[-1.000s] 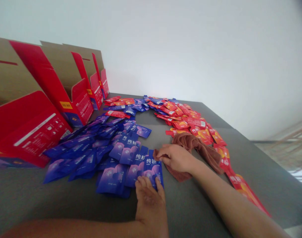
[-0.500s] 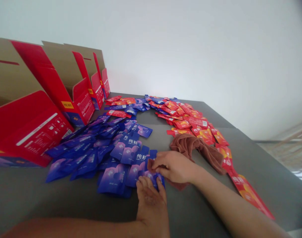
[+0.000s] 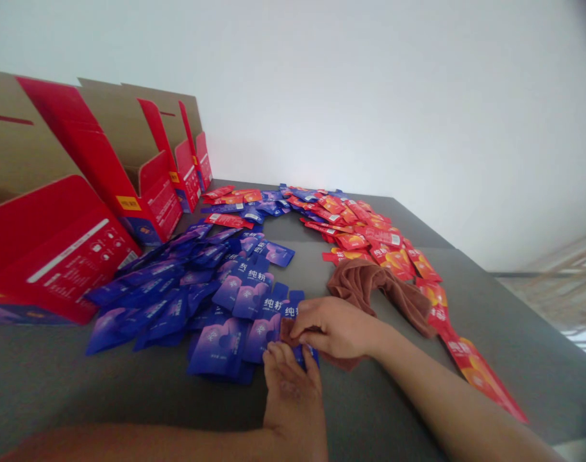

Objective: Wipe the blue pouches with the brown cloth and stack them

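Note:
My right hand (image 3: 338,326) pinches a corner of the brown cloth (image 3: 355,282) and presses it on a blue-purple pouch (image 3: 292,309). The rest of the cloth lies in folds on the table behind and to the right of the wrist. My left hand (image 3: 293,378) rests with its fingers spread on the lower edge of the same pouch, close to the fingertips of my right hand. More blue pouches (image 3: 219,346) lie overlapping just left of both hands. The pouch under the hands is partly hidden by the cloth and fingers.
Open red cardboard boxes (image 3: 57,256) stand in a row at the left. Red-orange pouches (image 3: 393,260) curve along the right side, with a strip of them (image 3: 485,378) near the right edge. A mixed heap (image 3: 268,204) lies at the back by the white wall (image 3: 322,96).
My right hand has shifted slightly left with the cloth corner, which now covers a different part of the pouch. My left hand is almost unmoved.

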Available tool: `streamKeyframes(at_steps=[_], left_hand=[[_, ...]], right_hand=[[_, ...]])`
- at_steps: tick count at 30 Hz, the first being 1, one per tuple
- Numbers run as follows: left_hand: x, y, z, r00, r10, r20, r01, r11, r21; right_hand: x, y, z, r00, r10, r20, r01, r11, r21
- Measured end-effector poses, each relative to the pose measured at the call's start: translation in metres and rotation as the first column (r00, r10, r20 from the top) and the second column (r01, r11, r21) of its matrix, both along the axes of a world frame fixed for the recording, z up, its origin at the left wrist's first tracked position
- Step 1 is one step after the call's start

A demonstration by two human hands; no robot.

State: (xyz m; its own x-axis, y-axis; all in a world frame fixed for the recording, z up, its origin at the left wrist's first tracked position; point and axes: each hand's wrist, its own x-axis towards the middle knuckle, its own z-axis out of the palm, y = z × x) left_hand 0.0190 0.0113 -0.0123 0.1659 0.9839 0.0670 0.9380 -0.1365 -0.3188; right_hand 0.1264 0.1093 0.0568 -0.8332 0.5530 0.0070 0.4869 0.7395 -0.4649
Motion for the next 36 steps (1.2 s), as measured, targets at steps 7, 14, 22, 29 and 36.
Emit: streamKeyframes(at_steps=[7,14,22,29,36], left_hand=[[-0.011,-0.001,0.013,0.987,-0.150,-0.054,0.154,0.986,0.060],[0.003,0.000,-0.010,1.000,-0.002,0.026,0.000,0.999,0.052],[0.001,-0.002,-0.005,0.995,-0.017,0.094,0.012,0.998,0.054],[-0.002,0.000,-0.009,0.997,-0.036,0.062,0.031,0.996,0.080],[0.002,-0.001,-0.004,0.999,0.009,0.052,-0.009,1.000,0.000]], right_hand=[[0.013,0.020,-0.012,0.954,-0.296,0.038,0.290,0.949,0.123],[0.005,0.005,0.001,0.995,-0.091,0.046,0.088,0.994,0.068],[0.004,0.005,-0.001,0.991,-0.130,0.044,0.128,0.991,0.048],[0.011,0.011,-0.001,0.953,-0.279,0.118,0.261,0.953,0.153],[0.001,-0.002,0.003,1.000,-0.007,0.020,0.008,1.000,-0.024]])
